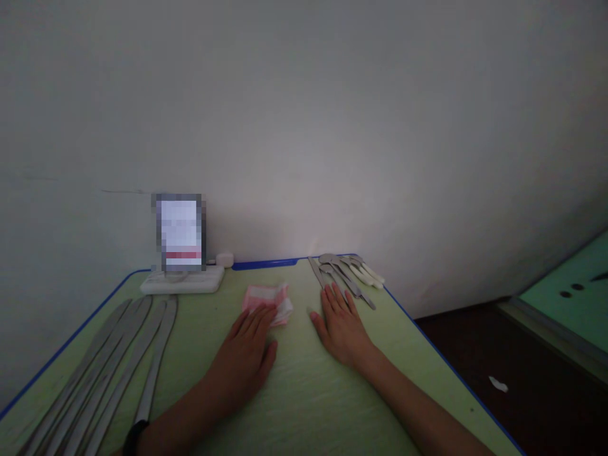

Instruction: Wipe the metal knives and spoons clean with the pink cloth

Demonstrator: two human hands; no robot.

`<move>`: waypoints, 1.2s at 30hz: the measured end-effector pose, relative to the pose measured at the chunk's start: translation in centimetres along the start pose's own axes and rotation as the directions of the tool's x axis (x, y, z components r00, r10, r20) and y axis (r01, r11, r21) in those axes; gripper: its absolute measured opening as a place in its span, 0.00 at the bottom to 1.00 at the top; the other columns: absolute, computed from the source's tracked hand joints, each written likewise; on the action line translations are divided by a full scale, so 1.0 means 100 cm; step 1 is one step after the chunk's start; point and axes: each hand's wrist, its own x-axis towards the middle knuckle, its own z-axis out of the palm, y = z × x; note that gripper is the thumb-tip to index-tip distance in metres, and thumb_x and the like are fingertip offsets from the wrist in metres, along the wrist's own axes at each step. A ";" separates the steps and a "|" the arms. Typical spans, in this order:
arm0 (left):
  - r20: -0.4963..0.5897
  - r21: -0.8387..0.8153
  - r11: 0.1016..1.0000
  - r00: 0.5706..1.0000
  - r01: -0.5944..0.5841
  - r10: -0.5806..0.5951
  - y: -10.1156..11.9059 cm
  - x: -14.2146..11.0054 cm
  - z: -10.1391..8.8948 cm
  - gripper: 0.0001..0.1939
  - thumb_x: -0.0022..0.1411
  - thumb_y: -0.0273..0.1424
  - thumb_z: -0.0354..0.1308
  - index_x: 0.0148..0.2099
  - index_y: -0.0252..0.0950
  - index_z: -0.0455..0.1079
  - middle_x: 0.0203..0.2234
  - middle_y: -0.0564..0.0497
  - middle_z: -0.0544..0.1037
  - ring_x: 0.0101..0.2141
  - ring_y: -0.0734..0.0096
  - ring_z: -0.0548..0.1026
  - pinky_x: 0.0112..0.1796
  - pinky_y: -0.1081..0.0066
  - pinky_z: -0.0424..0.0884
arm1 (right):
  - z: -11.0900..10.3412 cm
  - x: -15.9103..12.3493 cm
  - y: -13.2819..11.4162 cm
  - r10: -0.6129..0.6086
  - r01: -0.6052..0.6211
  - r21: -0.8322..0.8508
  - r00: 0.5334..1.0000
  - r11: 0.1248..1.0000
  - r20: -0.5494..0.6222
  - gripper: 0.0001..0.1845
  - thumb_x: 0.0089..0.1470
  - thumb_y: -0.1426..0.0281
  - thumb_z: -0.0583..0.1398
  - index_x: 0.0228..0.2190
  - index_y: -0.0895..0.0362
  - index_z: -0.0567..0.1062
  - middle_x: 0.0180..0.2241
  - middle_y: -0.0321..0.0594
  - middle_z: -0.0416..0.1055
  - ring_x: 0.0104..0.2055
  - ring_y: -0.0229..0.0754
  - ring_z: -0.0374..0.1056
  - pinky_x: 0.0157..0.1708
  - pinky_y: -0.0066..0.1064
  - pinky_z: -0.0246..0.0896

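Note:
My left hand [249,351] lies flat, palm down, with its fingertips on a folded pink and white cloth [261,294]. To its right, my right hand [342,326] rests flat on the table [304,405], thumb apart from the fingers. Its fingertips reach the near ends of several pieces of metal cutlery, among them a spoon [327,259] and a thin knife [315,271]; whether they touch is unclear. Cutlery with white handles [368,275] lies just beyond. Left of my left hand, several long metal table knives [114,345] lie side by side.
A lit phone or tablet screen [180,231], blurred out, stands on a white base [183,280] at the back left. Beside it sits a small white plug-like block [225,259]. A pale wall [304,126] rises behind. A white scrap [498,384] lies on the dark floor.

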 end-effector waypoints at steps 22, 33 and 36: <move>0.021 -0.081 0.996 0.999 0.039 -0.037 -0.010 0.010 -0.031 0.22 0.59 0.27 0.47 0.57 0.32 0.58 0.55 0.43 0.65 0.55 0.62 0.63 0.55 0.62 0.61 | 0.007 0.004 -0.014 -0.273 0.332 0.171 0.915 0.928 -0.296 0.30 0.58 0.65 0.49 0.60 0.60 0.50 0.62 0.49 0.49 0.64 0.47 0.43 0.59 0.45 0.50; 0.425 0.281 0.912 0.813 0.299 -0.398 -0.073 0.013 -0.120 0.14 0.62 0.33 0.48 0.38 0.31 0.72 0.35 0.38 0.78 0.37 0.56 0.76 0.36 0.63 0.70 | 0.016 0.035 -0.061 -0.348 0.407 0.225 0.900 0.885 -0.262 0.20 0.53 0.74 0.51 0.48 0.60 0.67 0.58 0.50 0.57 0.56 0.48 0.56 0.56 0.45 0.54; 0.462 0.331 0.886 0.763 0.323 -0.451 -0.082 0.006 -0.125 0.13 0.59 0.34 0.53 0.33 0.29 0.73 0.34 0.34 0.78 0.37 0.52 0.77 0.36 0.61 0.71 | 0.018 0.039 -0.064 -0.333 0.398 0.263 0.906 0.879 -0.259 0.18 0.52 0.74 0.51 0.46 0.60 0.67 0.56 0.51 0.59 0.55 0.48 0.57 0.54 0.45 0.55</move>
